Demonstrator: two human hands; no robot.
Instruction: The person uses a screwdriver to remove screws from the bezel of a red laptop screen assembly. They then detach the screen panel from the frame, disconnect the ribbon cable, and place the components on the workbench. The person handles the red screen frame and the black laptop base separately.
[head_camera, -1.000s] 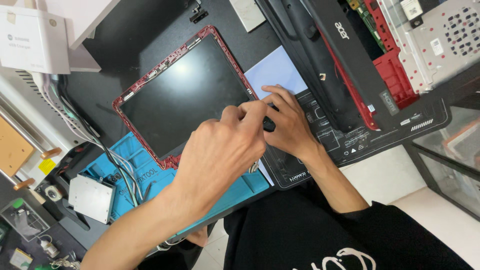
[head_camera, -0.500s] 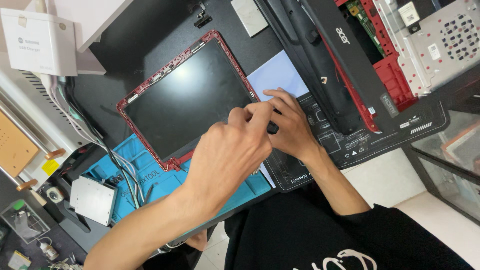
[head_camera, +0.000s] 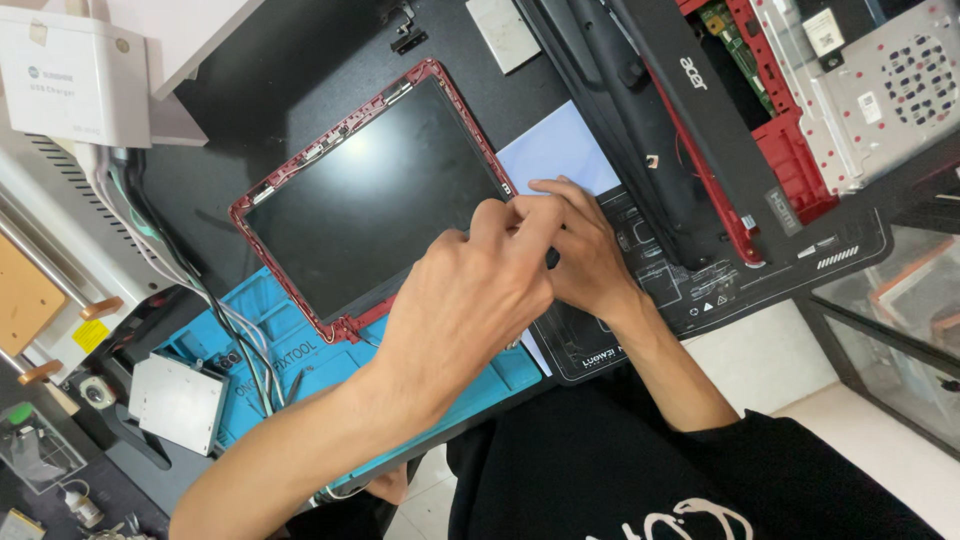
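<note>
A laptop screen panel (head_camera: 370, 200) in a red frame (head_camera: 330, 135) lies flat on the black bench. My left hand (head_camera: 460, 300) reaches in from the lower left, fingers curled, fingertips at the frame's right corner. My right hand (head_camera: 585, 250) comes from the lower right and meets it there, fingers over the edge of a pale blue sheet (head_camera: 560, 150). A small dark object (head_camera: 551, 258) shows between the two hands, against my right thumb. Most of it is hidden, and what my left fingertips pinch is hidden too.
A blue work mat (head_camera: 300, 360) with a metal drive (head_camera: 178, 402) and cables lies lower left. A black mat (head_camera: 690, 290) is under my right wrist. An opened red-and-black laptop base (head_camera: 760, 140) and a perforated metal case (head_camera: 890, 80) fill the upper right. A white charger box (head_camera: 75, 75) sits upper left.
Both hands stay together at the frame's right corner, with only small finger movements. The screen panel has not moved.
</note>
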